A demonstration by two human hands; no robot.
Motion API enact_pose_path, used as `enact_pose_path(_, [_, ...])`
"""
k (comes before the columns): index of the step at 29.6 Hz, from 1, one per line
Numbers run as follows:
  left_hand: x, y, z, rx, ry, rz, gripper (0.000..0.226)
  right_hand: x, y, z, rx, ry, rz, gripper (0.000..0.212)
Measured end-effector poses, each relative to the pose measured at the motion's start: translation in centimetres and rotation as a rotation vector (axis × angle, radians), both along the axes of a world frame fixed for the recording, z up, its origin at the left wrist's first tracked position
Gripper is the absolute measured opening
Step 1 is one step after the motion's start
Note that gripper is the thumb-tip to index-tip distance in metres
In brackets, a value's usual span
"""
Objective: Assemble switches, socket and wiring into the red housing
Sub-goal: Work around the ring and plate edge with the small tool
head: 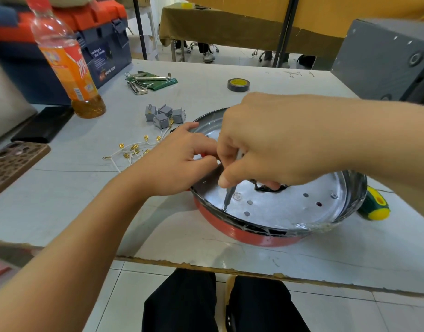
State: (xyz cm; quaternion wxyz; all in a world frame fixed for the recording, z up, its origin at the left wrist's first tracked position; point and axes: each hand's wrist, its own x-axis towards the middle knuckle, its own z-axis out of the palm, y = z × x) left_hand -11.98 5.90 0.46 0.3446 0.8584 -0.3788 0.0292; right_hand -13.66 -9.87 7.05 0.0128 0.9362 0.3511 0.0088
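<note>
The round red housing [249, 236] with a silver metal inner plate [278, 207] sits on the table in front of me. My left hand [180, 164] grips its left rim. My right hand [261, 142] holds a thin screwdriver [228, 196] upright, its tip on a screw at the plate's near-left edge. Black wiring [266, 188] shows in an opening under my right hand. Several grey switches [164, 116] lie left of the housing. White wires with gold terminals [132, 152] lie beside my left hand.
An orange drink bottle [67, 61] stands at the left, before a blue and orange toolbox [103, 44]. Hex keys [148, 81] and a tape roll [238, 85] lie farther back. A green-yellow screwdriver handle [373, 204] lies right of the housing. Two phones [17, 159] lie at the left edge.
</note>
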Motion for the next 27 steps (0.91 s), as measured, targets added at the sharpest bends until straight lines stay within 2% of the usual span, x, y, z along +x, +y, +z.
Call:
enact_pose_path(2, [-0.1, -0.1, 0.2, 0.013, -0.011, -0.012, 0.033, 0.0, -0.1, -0.1, 0.103, 0.045, 0.009, 0.060])
enact_pose_path(7, [0.1, -0.2, -0.1, 0.043, -0.027, 0.016, 0.028, -0.8, -0.1, 0.0, 0.103, 0.048, 0.026, 0.063])
enact_pose_path(10, [-0.2, -0.2, 0.0, 0.010, -0.006, 0.032, 0.021, -1.4, -0.2, 0.3, 0.124, 0.181, 0.019, 0.059])
enact_pose_path(12, [0.0, -0.2, -0.2, 0.008, 0.024, 0.025, 0.029, -1.4, -0.2, 0.4, 0.141, 0.219, 0.018, 0.058])
enact_pose_path(16, [0.4, -0.1, -0.3, 0.066, 0.014, 0.003, 0.049, -1.2, -0.1, 0.8, 0.087, 0.136, 0.046, 0.061])
enact_pose_path(20, [-0.1, -0.1, -0.1, -0.024, 0.028, 0.011, 0.028, -0.6, 0.0, 0.5, 0.054, 0.052, 0.029, 0.063])
enact_pose_path(23, [0.0, -0.1, 0.0, -0.008, 0.031, 0.026, 0.037, 0.0, 0.0, -0.5, 0.040, -0.084, 0.021, 0.059])
enact_pose_path(27, [0.0, -0.2, 0.1, 0.018, 0.002, 0.003, 0.047, 0.3, -0.2, -0.9, 0.040, -0.058, -0.007, 0.058])
